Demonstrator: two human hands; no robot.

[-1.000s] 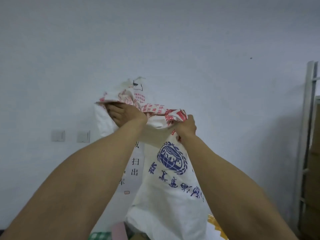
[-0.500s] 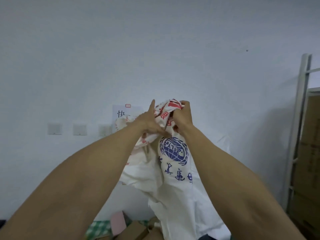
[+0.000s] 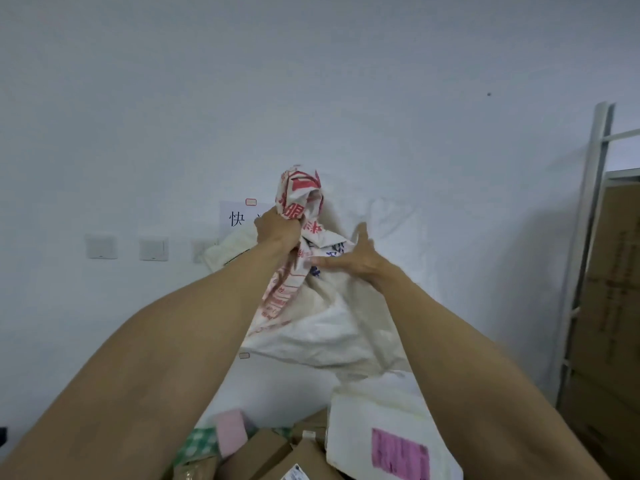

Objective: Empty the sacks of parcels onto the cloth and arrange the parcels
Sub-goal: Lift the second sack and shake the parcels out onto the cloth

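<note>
I hold a limp white woven sack (image 3: 322,313) with red and blue print up in front of the wall. My left hand (image 3: 277,230) is clenched on its bunched top. Lower and to the right, my right hand (image 3: 353,261) lies flat against the sack with fingers spread. Below, at the frame's bottom, brown cardboard parcels (image 3: 273,452) and a pink parcel (image 3: 230,431) lie on a green-and-white checked cloth (image 3: 194,445). A white bag with a pink label (image 3: 384,441) lies over them at the right.
A white wall is straight ahead, with three switch plates (image 3: 152,248) and a paper sign (image 3: 239,216). A white metal rack (image 3: 585,244) holding large cardboard boxes (image 3: 613,306) stands at the right edge.
My left hand has gathered the sack's top into a bunch. My right hand has let go of the top, dropped lower and opened flat on the sack. The view has tilted down, showing more parcels.
</note>
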